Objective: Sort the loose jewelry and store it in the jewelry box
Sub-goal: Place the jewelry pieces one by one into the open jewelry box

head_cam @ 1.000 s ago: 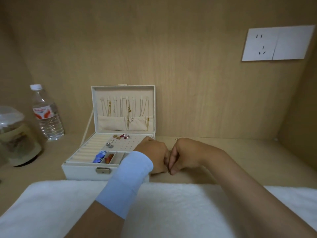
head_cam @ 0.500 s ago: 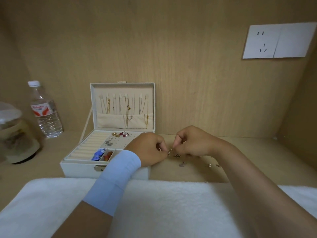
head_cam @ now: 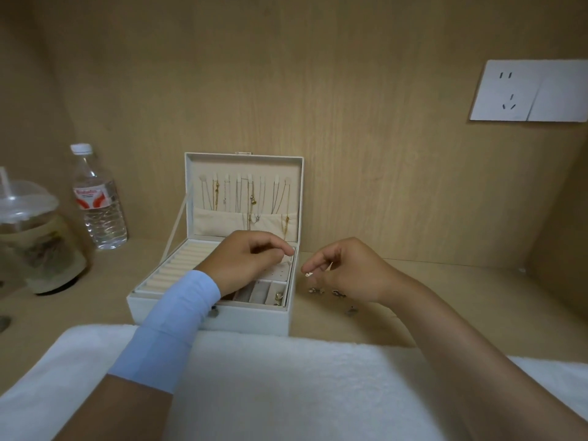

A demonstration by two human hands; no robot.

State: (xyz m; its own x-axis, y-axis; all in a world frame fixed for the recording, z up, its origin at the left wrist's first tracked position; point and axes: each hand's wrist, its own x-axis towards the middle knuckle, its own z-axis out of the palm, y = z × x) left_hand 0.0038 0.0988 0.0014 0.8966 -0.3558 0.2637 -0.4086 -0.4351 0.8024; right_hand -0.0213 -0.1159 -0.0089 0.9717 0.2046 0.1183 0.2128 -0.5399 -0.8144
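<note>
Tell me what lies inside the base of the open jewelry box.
Cream ring rolls on the left, a holed earring panel at the right, and small front compartments, one holding a gold piece. The left hand covers the middle, so what lies under it cannot be seen.

A small metal piece (head_cam: 308, 274) is pinched by the right hand (head_cam: 353, 268), just beside the open jewelry box (head_cam: 210, 316). The left hand (head_cam: 251, 262) is held over its tray, fingers curled. Loose pieces (head_cam: 318, 291) are scattered on the surface (head_cam: 445, 297).
</note>
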